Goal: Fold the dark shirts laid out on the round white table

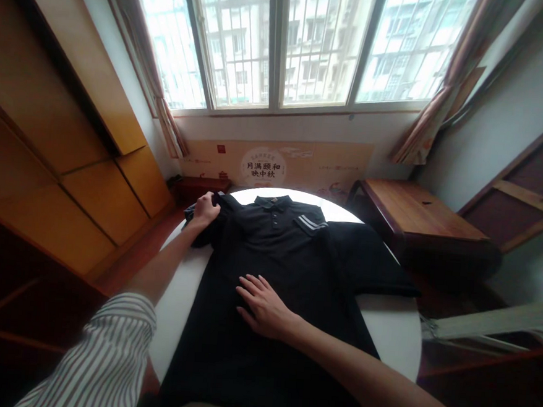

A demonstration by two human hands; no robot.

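Observation:
A black polo shirt (267, 259) lies front side up on a round white table (176, 302), its collar at the far edge and its hem toward me. My left hand (207, 209) is closed on the shirt's sleeve at the far left, where the cloth is bunched. Flat on the middle of the shirt's front rests my right hand (264, 305), its fingers spread. The sleeve on the right, with pale stripes at its cuff (311, 223), is folded in over the chest. A folded black cloth (365, 256) lies at the right beside the shirt.
Wooden cabinets (90, 197) stand along the left. At the back right is a wooden desk (429, 208), with a brown framed panel (524, 184) leaning by the wall. A barred window (320, 45) with tied curtains (425, 127) and a printed banner (302, 162) are beyond the table.

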